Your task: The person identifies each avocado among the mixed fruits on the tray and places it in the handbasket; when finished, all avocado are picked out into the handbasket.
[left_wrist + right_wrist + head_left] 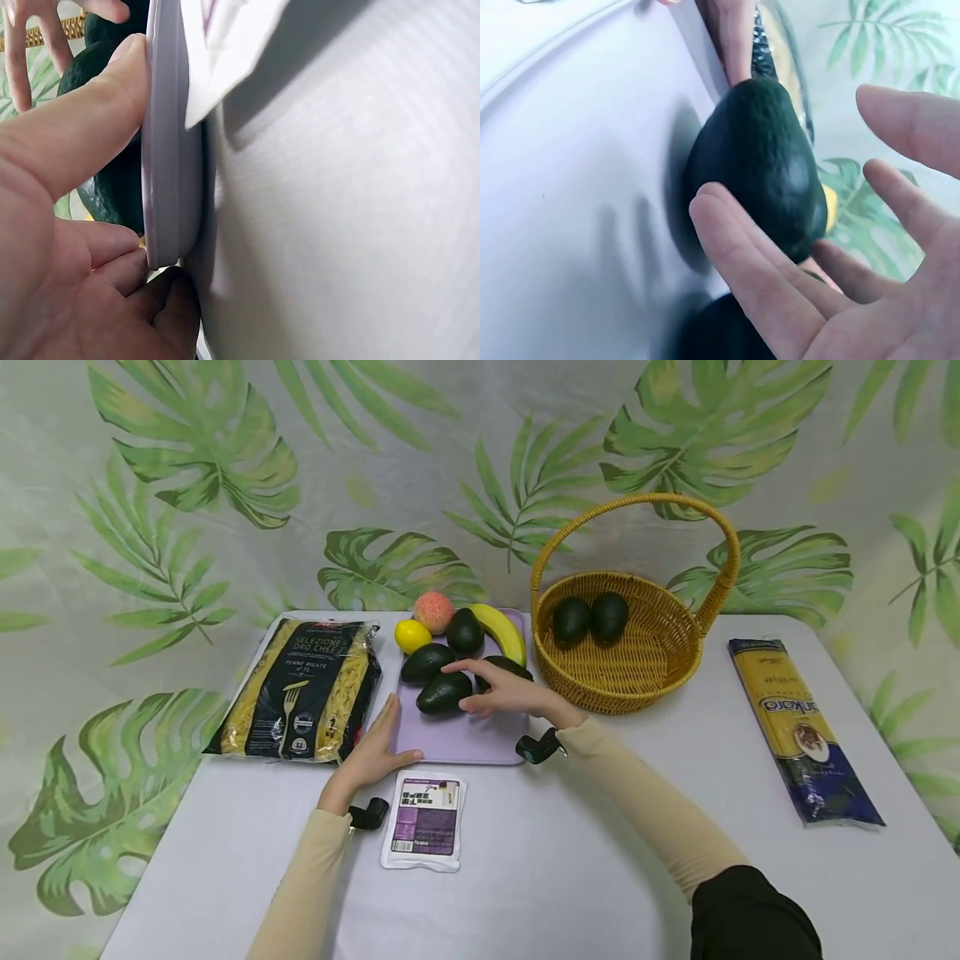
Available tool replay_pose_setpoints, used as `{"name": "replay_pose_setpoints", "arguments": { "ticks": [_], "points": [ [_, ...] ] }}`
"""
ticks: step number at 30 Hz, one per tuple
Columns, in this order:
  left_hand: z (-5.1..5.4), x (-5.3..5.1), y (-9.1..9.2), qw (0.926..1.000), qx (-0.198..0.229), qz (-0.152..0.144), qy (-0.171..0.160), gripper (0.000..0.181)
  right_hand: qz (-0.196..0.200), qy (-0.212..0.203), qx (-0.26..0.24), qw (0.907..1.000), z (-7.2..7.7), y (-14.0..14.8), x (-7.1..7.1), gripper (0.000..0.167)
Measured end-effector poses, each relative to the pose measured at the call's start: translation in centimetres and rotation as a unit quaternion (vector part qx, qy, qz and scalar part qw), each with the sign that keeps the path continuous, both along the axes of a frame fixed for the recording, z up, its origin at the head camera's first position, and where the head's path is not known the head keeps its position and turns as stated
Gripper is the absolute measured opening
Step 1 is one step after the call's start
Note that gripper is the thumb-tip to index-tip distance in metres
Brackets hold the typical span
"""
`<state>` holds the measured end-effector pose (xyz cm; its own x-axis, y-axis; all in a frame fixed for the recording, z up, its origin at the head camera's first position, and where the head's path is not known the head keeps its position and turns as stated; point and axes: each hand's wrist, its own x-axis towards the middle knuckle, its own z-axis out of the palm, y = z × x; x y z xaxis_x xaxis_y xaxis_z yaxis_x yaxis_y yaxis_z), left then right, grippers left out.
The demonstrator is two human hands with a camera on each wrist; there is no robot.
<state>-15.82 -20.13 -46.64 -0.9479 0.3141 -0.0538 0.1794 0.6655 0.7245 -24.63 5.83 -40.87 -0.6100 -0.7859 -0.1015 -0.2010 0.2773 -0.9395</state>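
Note:
My left hand [378, 750] rests against the front-left corner of the lilac tray [491, 745], its fingers along the left side and thumb at the front edge. In the left wrist view, the left hand [82, 202] touches the tray's rim [154, 165]. My right hand [510, 691] reaches over the tray with thumb and fingers spread around the front avocado [444, 693]. The right wrist view has that avocado [757, 165] beside the spread fingers of the right hand [877, 277]; contact is unclear. Several avocados, a lemon [412, 636], a peach [433, 612] and a banana [504, 633] lie on or at the tray.
Right of the tray stands a wicker basket [637, 672] with a tall handle, holding two avocados [589, 620]. A penne bag [300, 689] lies at left, a white-and-purple packet [425, 821] in front of the tray, and a yellow-and-blue packet [804, 731] at far right.

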Motion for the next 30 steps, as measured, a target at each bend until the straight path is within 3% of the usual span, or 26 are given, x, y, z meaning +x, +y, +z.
{"name": "replay_pose_setpoints", "arguments": {
  "ticks": [15,24,30],
  "points": [
    [0.0,0.1,0.0,1.0,0.005,0.001,-0.005,0.096,-0.052,0.05,0.078,0.9943,-0.5,-3.3,0.0,0.049],
    [-0.1,0.0,0.0,1.0,0.008,0.004,-0.003,0.097,-0.077,0.091,0.081,0.9896,-0.8,-3.1,0.8,0.033],
    [-0.2,-0.1,0.0,1.0,0.003,0.003,-0.003,0.097,-0.067,0.094,0.021,0.9931,-0.6,-1.6,1.2,0.031]
  ]
}}
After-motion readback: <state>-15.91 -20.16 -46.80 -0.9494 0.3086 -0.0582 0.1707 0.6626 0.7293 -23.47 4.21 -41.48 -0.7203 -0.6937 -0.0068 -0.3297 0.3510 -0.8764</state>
